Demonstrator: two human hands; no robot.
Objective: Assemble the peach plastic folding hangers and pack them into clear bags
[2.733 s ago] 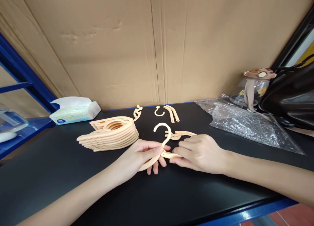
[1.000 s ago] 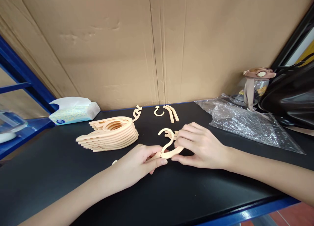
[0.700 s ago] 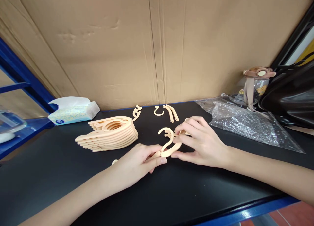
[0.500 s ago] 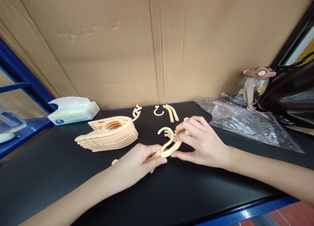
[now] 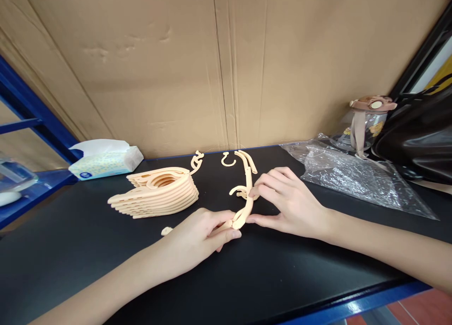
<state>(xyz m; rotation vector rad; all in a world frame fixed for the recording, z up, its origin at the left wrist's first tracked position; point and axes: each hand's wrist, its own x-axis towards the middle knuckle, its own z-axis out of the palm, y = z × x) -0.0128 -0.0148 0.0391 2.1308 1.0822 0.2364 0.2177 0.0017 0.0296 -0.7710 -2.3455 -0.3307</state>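
Note:
A cream plastic hanger (image 5: pixel 249 200) with a curved hook is held between both hands above the black table. My left hand (image 5: pixel 206 228) pinches it near the joint, and one arm's end shows beyond the fingers at the lower left. My right hand (image 5: pixel 286 198) grips the other arm, which points up and away, its thumb underneath. Behind this arm the hook (image 5: pixel 236 190) curves out to the left. Small cream pieces beside the hook are partly hidden. A stack of folded cream hangers (image 5: pixel 165 195) lies to the left of the hands.
At the back lie a loose hook (image 5: pixel 229 162), cream arm pieces (image 5: pixel 251 162) and a small cream part (image 5: pixel 197 162). A tissue pack (image 5: pixel 106 160) sits at the left. Clear plastic film (image 5: pixel 356 177) and a bottle (image 5: pixel 370 125) are at the right.
The hanger arm in my right hand has swung from pointing right to pointing away from me, crossing in front of the hook. My left hand has barely moved.

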